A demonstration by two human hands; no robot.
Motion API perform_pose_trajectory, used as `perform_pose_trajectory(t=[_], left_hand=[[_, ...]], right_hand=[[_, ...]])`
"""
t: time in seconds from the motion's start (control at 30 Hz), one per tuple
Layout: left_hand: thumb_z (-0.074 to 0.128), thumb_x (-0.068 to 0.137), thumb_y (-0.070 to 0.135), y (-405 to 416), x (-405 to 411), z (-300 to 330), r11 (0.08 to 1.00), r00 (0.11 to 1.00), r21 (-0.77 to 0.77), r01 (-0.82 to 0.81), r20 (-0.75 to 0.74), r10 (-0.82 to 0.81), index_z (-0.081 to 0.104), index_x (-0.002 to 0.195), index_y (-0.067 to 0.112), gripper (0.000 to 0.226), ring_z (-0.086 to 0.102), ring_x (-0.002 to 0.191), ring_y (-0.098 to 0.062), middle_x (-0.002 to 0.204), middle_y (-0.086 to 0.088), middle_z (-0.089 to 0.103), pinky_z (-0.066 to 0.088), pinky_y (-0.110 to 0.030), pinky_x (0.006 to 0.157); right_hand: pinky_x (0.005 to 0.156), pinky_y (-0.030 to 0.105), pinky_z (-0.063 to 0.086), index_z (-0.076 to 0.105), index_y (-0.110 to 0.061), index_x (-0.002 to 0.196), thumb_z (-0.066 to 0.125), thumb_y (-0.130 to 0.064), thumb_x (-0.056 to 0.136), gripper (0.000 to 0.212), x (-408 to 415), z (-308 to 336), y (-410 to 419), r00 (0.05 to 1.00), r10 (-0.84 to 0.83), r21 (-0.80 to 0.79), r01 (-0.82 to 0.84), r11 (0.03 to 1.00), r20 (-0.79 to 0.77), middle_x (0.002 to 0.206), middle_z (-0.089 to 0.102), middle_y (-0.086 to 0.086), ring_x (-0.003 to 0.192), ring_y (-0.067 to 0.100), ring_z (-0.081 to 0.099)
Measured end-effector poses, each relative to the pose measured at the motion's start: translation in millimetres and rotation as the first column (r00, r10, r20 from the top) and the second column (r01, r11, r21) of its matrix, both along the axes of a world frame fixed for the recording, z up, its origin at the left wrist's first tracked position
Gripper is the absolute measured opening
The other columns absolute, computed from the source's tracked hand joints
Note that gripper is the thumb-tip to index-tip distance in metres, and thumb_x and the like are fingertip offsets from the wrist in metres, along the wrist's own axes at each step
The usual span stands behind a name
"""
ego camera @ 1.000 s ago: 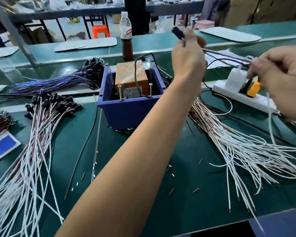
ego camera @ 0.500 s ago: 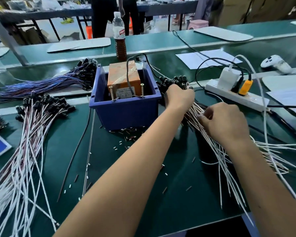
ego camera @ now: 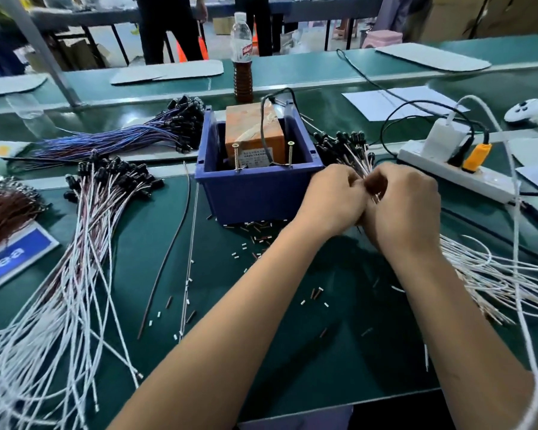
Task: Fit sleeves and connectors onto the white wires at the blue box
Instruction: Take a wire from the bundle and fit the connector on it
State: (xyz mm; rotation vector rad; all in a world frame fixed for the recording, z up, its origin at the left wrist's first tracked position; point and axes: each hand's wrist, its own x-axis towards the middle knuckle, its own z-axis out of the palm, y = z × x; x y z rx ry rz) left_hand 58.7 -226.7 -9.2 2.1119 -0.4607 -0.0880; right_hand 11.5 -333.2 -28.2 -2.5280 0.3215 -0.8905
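Both hands are seen pressed together just right of the blue box (ego camera: 255, 193), the left hand (ego camera: 333, 200) and the right hand (ego camera: 404, 209) with fingers curled and closed around strands of the white wires (ego camera: 491, 274) where the bundle narrows; exactly what is pinched between the fingertips is hidden by the knuckles. The bundle's black connectors (ego camera: 342, 141) are fanned out beyond the hands, beside the box's right wall, while the loose wire tails are spread to the right across the green mat (ego camera: 292, 352). An orange block (ego camera: 253, 131) wound with a black cable is held inside the box, with two upright screws at its front edge. Short cut sleeves (ego camera: 255, 234) are scattered on the mat at the foot of the box and nearer the camera. A second heap of white wires with black ends (ego camera: 84, 243) is laid out to the left, a blue-violet bundle (ego camera: 121, 138) behind it. A white power strip (ego camera: 454, 175) with an orange plug is placed to the right, and a bottle (ego camera: 242, 57) is stood behind the box.
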Motion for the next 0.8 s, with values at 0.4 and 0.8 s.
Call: perform_pose_trajectory(t=[0.4, 0.8], left_hand=[[0.048, 0.087, -0.004, 188, -3, 2, 0.919, 0.939, 0.373, 0.128, -0.344, 0.009, 0.072, 0.088, 0.013, 0.029, 0.065, 0.052, -0.017, 0.078, -0.006, 0.077, 0.04, -0.017, 0.041], [0.067, 0.094, 0.027, 283, 24, -29, 0.329, 0.673, 0.654, -0.681, 0.381, 0.634, 0.061, 0.125, 0.01, 0.035, 0.064, 0.111, -0.042, 0.127, -0.019, 0.057, 0.053, -0.045, 0.09]], right_hand=[[0.067, 0.04, 0.059, 0.073, -0.024, 0.087, 0.075, -0.027, 0.088, 0.003, -2, -15, 125, 0.801, 0.538, 0.064, -0.542, 0.838, -0.264, 0.078, 0.07, -0.006, 0.073, 0.022, 0.067], [0.064, 0.036, 0.047, 0.067, -0.011, 0.09, 0.064, -0.017, 0.087, 0.007, 22, -9, 254, 0.643, 0.656, 0.017, -0.709, 0.705, -0.395, 0.081, 0.059, 0.01, 0.081, 0.041, 0.06]])
